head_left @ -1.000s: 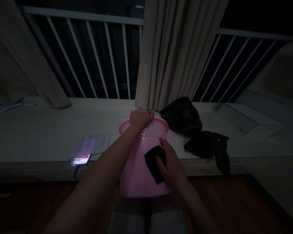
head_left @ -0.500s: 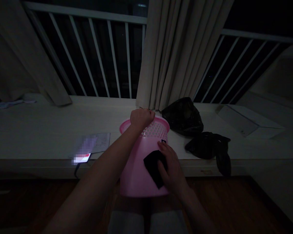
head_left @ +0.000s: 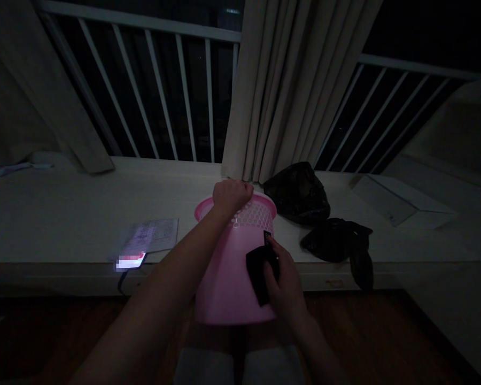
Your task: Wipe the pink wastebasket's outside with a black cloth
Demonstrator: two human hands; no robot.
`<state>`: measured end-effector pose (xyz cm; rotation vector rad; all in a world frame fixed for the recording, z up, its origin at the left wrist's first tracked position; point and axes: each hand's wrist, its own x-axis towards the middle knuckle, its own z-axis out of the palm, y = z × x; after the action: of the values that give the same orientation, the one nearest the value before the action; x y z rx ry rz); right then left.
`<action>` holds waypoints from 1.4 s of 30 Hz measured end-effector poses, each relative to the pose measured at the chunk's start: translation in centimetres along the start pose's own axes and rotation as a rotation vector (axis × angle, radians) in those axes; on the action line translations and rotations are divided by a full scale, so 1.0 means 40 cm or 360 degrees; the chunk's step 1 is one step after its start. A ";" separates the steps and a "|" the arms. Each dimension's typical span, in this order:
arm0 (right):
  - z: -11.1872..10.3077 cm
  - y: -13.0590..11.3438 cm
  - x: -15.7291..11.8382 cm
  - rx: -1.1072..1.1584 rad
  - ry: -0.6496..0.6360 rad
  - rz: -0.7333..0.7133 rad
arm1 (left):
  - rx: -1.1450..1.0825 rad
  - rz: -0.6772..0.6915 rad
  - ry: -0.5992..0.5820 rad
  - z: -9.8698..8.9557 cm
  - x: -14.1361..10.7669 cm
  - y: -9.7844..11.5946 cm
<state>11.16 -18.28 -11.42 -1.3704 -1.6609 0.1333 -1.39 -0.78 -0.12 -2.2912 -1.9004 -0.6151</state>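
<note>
A pink plastic basket [head_left: 232,272] with a honeycomb-pierced upper wall is held upright in front of me, above my lap. My left hand [head_left: 231,197] is a fist at its rim, with the fingers' inner side hidden. In my right hand [head_left: 286,275] is a black cloth [head_left: 260,270], pressed against the basket's right side, with the thumb over it. A small black tag [head_left: 267,237] shows just above the fingers. The room is dim.
On the white ledge [head_left: 76,214] lie printed papers [head_left: 160,234] and a lit phone [head_left: 131,261] at the left. Two black plastic bags, one large [head_left: 299,192] and one smaller [head_left: 336,239], lie to the right, before a white box [head_left: 401,200]. Curtains [head_left: 264,85] and railings stand behind.
My right hand has shifted the black cloth slightly to the right along the basket's side, and its fingers are more curled. My left hand stays at the rim.
</note>
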 end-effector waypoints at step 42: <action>-0.013 -0.098 0.069 -0.0099 -0.0294 -0.0178 | -0.0049 -0.0063 -0.0007 0.001 -0.001 -0.015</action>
<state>8.95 -17.72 -7.14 -1.3405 -1.9057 0.1475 -1.96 -0.67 -0.29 -2.2803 -1.9565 -0.6492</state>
